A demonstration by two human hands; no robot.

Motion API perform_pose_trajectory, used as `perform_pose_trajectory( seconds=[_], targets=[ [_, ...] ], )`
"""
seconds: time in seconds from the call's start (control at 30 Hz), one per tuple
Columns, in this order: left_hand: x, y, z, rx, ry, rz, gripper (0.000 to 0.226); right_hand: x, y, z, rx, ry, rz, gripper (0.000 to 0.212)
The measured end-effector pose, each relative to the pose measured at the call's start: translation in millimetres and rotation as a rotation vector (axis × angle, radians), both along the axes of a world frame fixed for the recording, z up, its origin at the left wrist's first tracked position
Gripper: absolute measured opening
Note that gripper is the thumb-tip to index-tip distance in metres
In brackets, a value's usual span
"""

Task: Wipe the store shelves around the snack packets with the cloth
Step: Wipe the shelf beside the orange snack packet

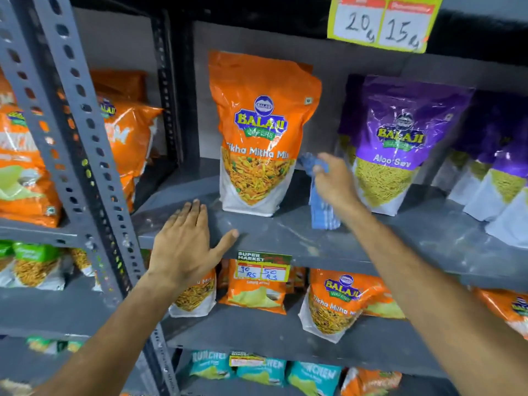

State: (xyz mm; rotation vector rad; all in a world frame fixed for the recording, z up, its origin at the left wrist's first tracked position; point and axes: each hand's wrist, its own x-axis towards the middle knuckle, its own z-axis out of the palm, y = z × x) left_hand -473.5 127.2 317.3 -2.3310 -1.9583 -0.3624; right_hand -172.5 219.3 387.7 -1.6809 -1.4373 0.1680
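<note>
Two hands on shelf (285,238): left hand (183,247) flat, fingers spread, holding nothing; right hand (334,184) fingers pinch one blue cloth (321,204) between one orange packet (263,132) and one purple packet (400,144).

the cloth (323,207) is light blue with thin white stripes. the shelf (371,238) is dark grey, streaked with pale smudges, and the upright post (77,132) is the same grey with rows of dark holes. the front packet (257,132) is orange over white, with a blue and yellow logo. the packet beside it (397,144) is purple over white. the hanging price tag (383,21) is yellow-green and red with white boxes. packets low down (311,378) are teal.
</note>
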Motion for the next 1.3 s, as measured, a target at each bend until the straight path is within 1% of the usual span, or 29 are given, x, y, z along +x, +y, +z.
perform_pose_trajectory(
  seconds=[0.07,0.1,0.2,0.3,0.37,0.43,0.6,0.73,0.87,0.93,1.07,1.17,1.27,1.3],
  targets=[
    [1,2,-2,0.023,0.018,0.018,0.115,11,47,3,-0.094,-0.047,-0.084,0.032],
    [0,2,-3,0.032,0.026,0.026,0.114,15,68,0,-0.144,-0.062,-0.074,0.033],
    [-1,6,-9,0.039,0.029,0.036,0.113,27,113,-16,-0.271,-0.175,0.052,0.034],
    [-1,10,-12,0.055,0.032,0.052,0.113,35,138,-31,-0.330,-0.340,0.194,0.038],
    [0,11,-14,0.075,0.028,0.056,0.112,34,147,-34,-0.344,-0.413,0.234,0.042],
    [0,10,-14,0.078,0.018,0.053,0.111,33,146,-35,-0.344,-0.475,0.228,0.042],
    [2,6,-9,0.054,0.021,0.061,0.112,25,124,-40,-0.311,-0.510,0.245,0.036],
    [4,4,-5,0.038,0.023,0.065,0.113,18,90,-44,-0.257,-0.558,0.230,0.031],
    [3,1,-3,0.024,0.012,0.051,0.116,16,48,-45,-0.233,-0.536,0.266,0.024],
    [2,1,-2,0.012,0.011,0.050,0.117,16,26,-47,-0.219,-0.538,0.273,0.028],
    [3,-1,0,-0.001,0.019,0.042,0.119,22,-13,-53,-0.223,-0.556,0.302,0.047],
    [3,-2,0,-0.001,0.016,0.042,0.117,36,-41,-58,-0.200,-0.557,0.437,0.052],
    [2,-2,0,0.004,0.009,0.040,0.119,54,-66,-52,-0.190,-0.404,0.694,0.048],
    [2,-1,-1,0.010,0.003,0.037,0.121,61,-72,-49,-0.182,-0.331,0.712,0.047]
  ],
)
